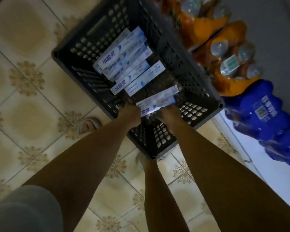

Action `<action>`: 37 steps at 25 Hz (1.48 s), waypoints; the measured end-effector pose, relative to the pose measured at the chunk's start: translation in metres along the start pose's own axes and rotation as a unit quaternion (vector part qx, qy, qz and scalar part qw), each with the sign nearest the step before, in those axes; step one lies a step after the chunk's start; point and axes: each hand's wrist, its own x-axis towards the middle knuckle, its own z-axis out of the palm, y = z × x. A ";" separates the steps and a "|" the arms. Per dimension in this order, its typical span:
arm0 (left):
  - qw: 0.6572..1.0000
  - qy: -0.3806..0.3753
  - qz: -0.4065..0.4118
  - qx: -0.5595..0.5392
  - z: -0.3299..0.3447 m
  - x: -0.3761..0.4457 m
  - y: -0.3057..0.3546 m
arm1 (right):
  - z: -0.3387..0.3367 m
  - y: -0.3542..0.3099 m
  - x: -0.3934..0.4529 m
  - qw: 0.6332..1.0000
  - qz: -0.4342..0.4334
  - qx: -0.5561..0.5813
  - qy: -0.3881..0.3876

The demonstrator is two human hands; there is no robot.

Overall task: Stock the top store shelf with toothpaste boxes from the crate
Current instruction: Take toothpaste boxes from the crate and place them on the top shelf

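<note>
Both arms reach down into the dark crate (84, 47) on the tiled floor, left hand (130, 114) and right hand (168, 114) each closed around an end of a small bunch of toothpaste boxes (157, 101) near the close wall, probably to grab several per trip. More loose boxes (124, 54) lie flat on the crate bottom further in. The fingers are blurry so the exact grip is hard to read, and the top shelf isn't in view, only orange bottle packs (224, 52) and blue packs (266, 114) beside the crate.

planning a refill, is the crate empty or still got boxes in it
Not empty: several toothpaste boxes lie flat inside the crate.
</note>
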 end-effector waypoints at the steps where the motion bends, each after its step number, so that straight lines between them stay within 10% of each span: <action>1: 0.997 -0.018 -0.003 0.069 0.011 0.015 0.000 | 0.002 0.008 0.016 0.998 0.024 0.060 0.002; 11: 0.979 0.014 -0.010 0.203 0.040 0.081 0.012 | 0.009 0.031 0.097 0.975 0.039 0.196 0.095; 25: 0.986 0.111 0.044 -0.114 -0.063 -0.030 -0.038 | -0.013 -0.045 -0.048 0.951 -0.001 0.301 0.065; 31: 0.883 0.041 0.036 -0.466 -0.126 -0.090 -0.067 | -0.029 -0.071 -0.128 0.937 -0.019 0.346 0.038; 37: 0.859 -0.001 0.108 -0.501 -0.185 -0.189 -0.073 | -0.036 -0.106 -0.226 0.936 -0.002 0.353 -0.012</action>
